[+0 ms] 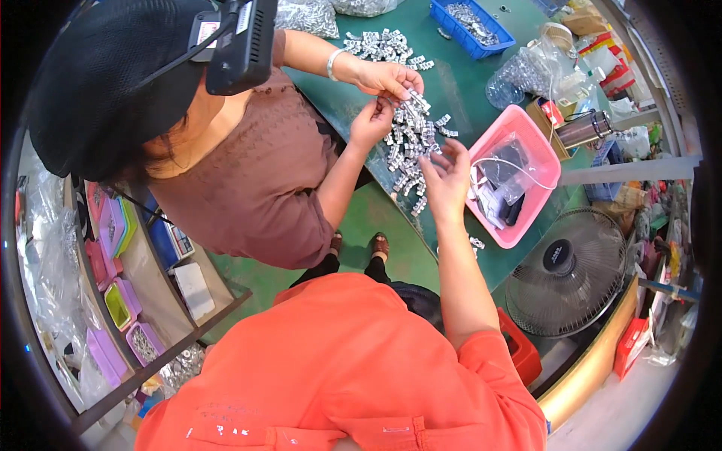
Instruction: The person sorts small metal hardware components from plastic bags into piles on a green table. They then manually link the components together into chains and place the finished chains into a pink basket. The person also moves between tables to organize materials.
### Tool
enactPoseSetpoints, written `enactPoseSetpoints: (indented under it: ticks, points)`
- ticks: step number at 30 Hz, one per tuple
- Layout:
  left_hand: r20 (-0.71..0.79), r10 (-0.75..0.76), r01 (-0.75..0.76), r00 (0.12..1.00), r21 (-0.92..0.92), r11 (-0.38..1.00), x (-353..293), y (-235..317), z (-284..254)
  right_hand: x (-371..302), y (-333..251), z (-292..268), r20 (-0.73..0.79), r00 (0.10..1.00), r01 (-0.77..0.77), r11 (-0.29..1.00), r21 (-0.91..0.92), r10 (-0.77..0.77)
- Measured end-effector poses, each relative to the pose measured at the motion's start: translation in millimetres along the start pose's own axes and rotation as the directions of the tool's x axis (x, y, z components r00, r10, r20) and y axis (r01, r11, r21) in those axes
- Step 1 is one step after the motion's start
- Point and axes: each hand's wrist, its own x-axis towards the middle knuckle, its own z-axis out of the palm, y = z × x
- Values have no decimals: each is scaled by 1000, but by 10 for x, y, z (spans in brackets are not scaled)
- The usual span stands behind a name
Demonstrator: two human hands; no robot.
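My right hand (449, 174) reaches over the green table (459, 79), its fingers apart and slightly curled, with nothing visible in them. Right beside it, toward the left, spreads a loose pile of small silver metal parts (406, 154). A pink plastic basin (514, 239) stands just to the right of my hand, with clear bags, a white cord and dark and white items inside. My left hand is out of the picture. Across the pile, a co-worker's two hands (387, 79) (370, 124) hold a small metal part between their fingertips.
The co-worker in a brown top (248, 180) stands close at my left. More metal parts (380, 46) and a blue bin (472, 30) lie farther back. A fan (564, 270), a steel flask (585, 129) and clear bags crowd the right. Shelves with coloured trays (124, 301) stand left.
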Motion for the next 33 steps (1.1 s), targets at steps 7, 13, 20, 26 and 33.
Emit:
enactPoseSetpoints:
  ticks: [7,13,20,26,33]
  points:
    - [-17,-59,58,998,-36,998,-206,56,-1,231,67,399,-53,997,59,990,125,-52]
    - [-19,-39,38,999,-61,997,-209,169,-66,237,302,478,-58,998,48,965,259,-35]
    - [8,143,-143,990,-52,988,-304,511,-258,169,157,343,59,977,-201,790,579,206]
    - [363,418,-541,833,372,754,-1139,1868,-998,-87,82,93,257,924,-383,685,620,284]
    - [312,822,-830,477,-148,538,-1556,3590,-1013,-477,-1,-215,369,888,-443,728,523,275]
